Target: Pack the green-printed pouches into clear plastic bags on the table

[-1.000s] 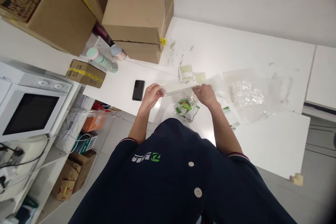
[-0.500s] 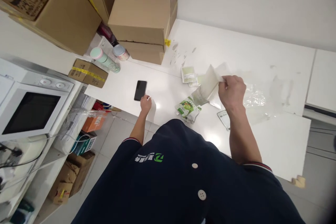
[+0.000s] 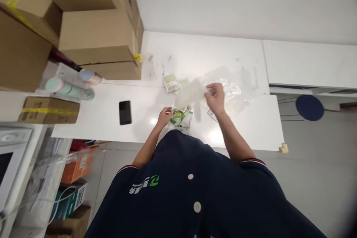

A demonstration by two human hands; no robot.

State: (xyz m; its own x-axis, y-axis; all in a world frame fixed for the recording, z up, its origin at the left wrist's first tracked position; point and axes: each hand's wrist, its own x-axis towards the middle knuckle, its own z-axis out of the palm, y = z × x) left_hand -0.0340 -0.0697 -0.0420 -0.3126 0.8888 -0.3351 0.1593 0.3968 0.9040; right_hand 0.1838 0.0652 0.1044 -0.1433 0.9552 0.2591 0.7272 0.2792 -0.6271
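Observation:
My right hand (image 3: 215,96) is closed on a pale, blurred plastic bag (image 3: 189,95) held just above the white table (image 3: 145,134). My left hand (image 3: 164,115) is low at the table's front edge with its fingers curled, right beside a green and white printed pouch (image 3: 181,118); whether it touches the pouch is unclear. Behind the bag lies a small pale green packet (image 3: 171,83). A heap of clear crinkled plastic (image 3: 237,98) lies to the right of my right hand.
A black phone (image 3: 125,112) lies left of my hands. Stacked cardboard boxes (image 3: 95,37) fill the table's far left, with a mint-green bottle (image 3: 69,89) and a small flat box (image 3: 48,110) beside them. A blue round stool (image 3: 309,107) stands on the floor at right.
My head has turned, shifting the whole view. The right hand has brought the pale bag down and left. The left hand has moved from beside the phone to the green pouch.

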